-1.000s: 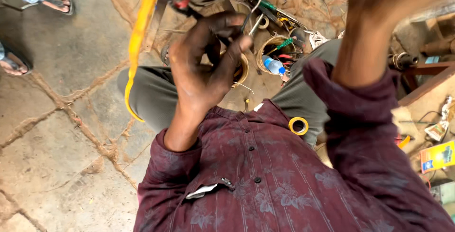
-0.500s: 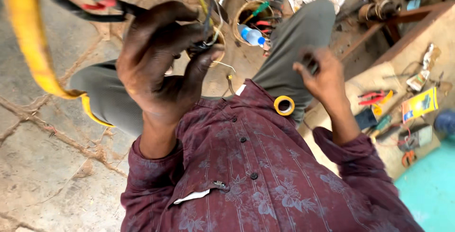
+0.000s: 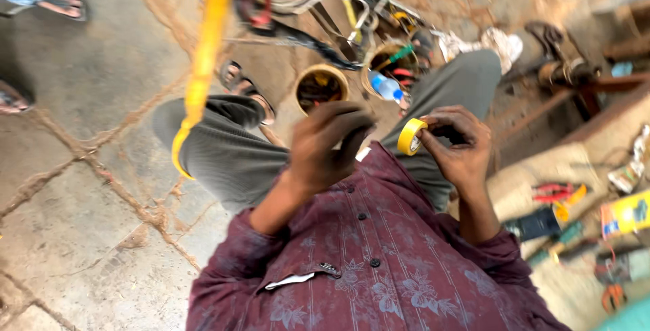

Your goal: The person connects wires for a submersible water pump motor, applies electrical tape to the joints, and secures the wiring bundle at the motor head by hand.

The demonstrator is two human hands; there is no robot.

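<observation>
Head view: a seated person looks down at two hands in front of a dark red shirt [image 3: 379, 283].
Tape: small yellow tape roll [image 3: 410, 137], between the two hands, above the lap.
Right hand: right hand [image 3: 460, 148] pinches the roll, fingers closed on its rim.
Left hand: left hand [image 3: 328, 145] just beside the roll, fingers curled; I cannot tell if it touches it.
Roll's lie: on edge, its hole facing sideways.
Room: open air above the grey trousers [image 3: 230, 155]; tins [image 3: 320, 87] and tools lie further off.
</observation>
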